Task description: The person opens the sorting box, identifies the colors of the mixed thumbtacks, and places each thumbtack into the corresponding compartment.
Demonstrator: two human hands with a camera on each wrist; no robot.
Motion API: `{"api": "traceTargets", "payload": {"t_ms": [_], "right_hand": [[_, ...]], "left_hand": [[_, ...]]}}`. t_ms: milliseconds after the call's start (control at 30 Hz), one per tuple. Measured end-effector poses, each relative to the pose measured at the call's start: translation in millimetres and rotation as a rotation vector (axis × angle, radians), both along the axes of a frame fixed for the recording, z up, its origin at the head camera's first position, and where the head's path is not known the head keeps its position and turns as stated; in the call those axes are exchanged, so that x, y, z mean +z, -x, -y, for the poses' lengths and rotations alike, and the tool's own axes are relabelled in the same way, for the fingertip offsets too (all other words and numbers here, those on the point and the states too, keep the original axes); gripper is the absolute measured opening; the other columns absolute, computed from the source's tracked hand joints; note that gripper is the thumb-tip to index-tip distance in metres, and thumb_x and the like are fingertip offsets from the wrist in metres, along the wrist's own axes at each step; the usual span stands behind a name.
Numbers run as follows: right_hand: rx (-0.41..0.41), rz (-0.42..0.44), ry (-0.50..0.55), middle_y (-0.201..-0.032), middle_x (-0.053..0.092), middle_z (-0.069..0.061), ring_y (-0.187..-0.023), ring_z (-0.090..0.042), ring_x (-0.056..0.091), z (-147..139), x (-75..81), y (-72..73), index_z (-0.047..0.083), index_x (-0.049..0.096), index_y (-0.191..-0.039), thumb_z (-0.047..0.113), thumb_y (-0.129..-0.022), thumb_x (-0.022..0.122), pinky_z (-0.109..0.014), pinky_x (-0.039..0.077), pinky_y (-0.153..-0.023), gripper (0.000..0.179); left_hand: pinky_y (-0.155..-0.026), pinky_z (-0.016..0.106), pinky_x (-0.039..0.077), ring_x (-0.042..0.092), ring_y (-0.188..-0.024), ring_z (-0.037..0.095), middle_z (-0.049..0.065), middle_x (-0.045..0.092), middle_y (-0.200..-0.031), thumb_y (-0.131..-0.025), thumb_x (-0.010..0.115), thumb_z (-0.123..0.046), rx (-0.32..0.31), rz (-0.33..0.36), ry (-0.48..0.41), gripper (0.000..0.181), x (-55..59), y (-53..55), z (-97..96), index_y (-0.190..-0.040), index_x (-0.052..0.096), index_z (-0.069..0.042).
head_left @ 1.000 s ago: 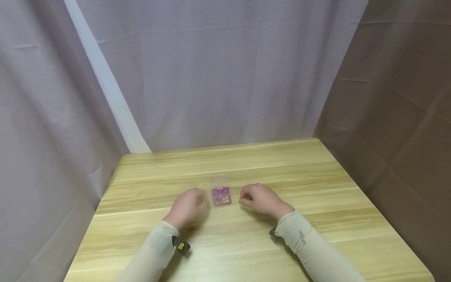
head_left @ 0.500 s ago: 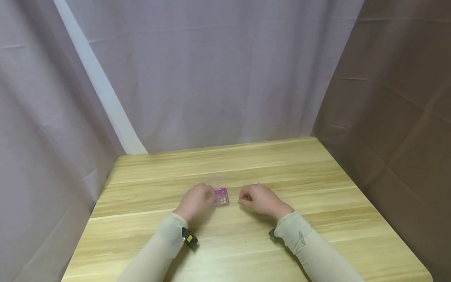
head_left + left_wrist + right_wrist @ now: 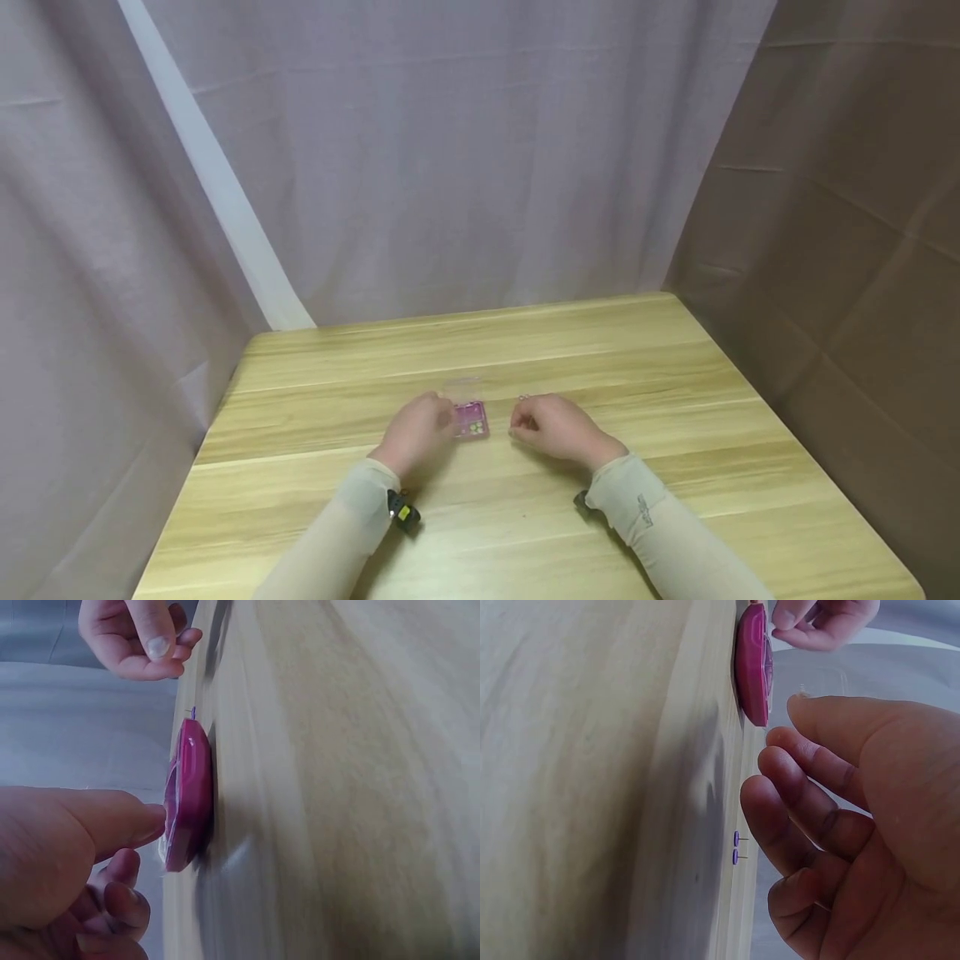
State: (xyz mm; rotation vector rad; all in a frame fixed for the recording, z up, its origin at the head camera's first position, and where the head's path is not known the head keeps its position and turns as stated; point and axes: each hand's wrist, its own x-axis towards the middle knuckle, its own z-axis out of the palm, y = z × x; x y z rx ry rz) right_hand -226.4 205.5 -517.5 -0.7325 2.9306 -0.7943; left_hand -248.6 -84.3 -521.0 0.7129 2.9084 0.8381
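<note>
A small pink divided box point(image 3: 470, 412) lies on the table, its transparent lid point(image 3: 462, 387) folded back. Light green round pieces point(image 3: 477, 427) fill its front right compartment. My left hand point(image 3: 417, 429) reaches over the box's left side, covering part of it. In the left wrist view its thumb tip meets the rim of the pink box point(image 3: 196, 791); I cannot tell whether the fingertips hold anything. Right of the box, my right hand point(image 3: 558, 428) rests with loosely curled fingers. The right wrist view shows nothing in that hand point(image 3: 855, 802).
Two purple thumbtacks point(image 3: 736, 848) lie on the wooden table point(image 3: 525, 533) beside the right hand, points sideways in the right wrist view. Grey curtains point(image 3: 480, 167) hang behind the table and on both sides.
My left hand has moved right and slightly forward from beside the box to over its left side. The right hand has stayed in place.
</note>
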Motion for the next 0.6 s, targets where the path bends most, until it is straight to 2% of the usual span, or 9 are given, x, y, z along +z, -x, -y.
{"api": "traceTargets", "payload": {"t_ms": [167,200,367,600], "right_hand": [[0.003,-0.013,0.008,-0.081,0.064,0.020,-0.075,-0.003,0.061,-2.1,-1.1,-1.5,0.029,0.075,-0.094,0.024,-0.102,0.081,-0.032,0.058,-0.077,0.011],[0.004,-0.015,0.008,-0.081,0.064,0.021,-0.075,-0.003,0.061,-2.5,-1.2,-1.9,0.029,0.075,-0.094,0.024,-0.102,0.081,-0.032,0.058,-0.077,0.011],[0.007,-0.022,0.012,-0.082,0.065,0.020,-0.075,-0.002,0.060,-3.8,-0.5,-3.9,0.028,0.075,-0.094,0.025,-0.101,0.081,-0.031,0.058,-0.078,0.010],[0.007,-0.022,0.013,-0.082,0.064,0.020,-0.075,-0.003,0.060,-1.1,-1.8,-3.1,0.028,0.075,-0.094,0.023,-0.102,0.081,-0.031,0.057,-0.075,0.011]], "left_hand": [[-0.105,0.055,0.056,0.070,-0.111,0.029,0.000,0.074,-0.111,-0.105,0.070,-0.029,0.057,0.029,-0.040,0.016,3.0,-11.6,15.1,-0.112,0.080,-0.018],[-0.106,0.055,0.056,0.070,-0.110,0.028,0.000,0.074,-0.110,-0.105,0.069,-0.030,0.068,0.028,-0.042,0.016,3.6,-14.3,18.7,-0.111,0.080,-0.019],[-0.093,0.051,0.060,0.066,-0.093,0.020,-0.002,0.068,-0.099,-0.101,0.073,-0.026,0.086,0.013,-0.037,0.008,6.1,-27.3,38.3,-0.100,0.078,-0.019],[-0.079,0.042,0.059,0.063,-0.082,0.013,-0.005,0.071,-0.095,-0.099,0.080,-0.021,0.098,-0.003,-0.029,0.009,8.2,-40.5,65.0,-0.092,0.074,-0.023]]}}
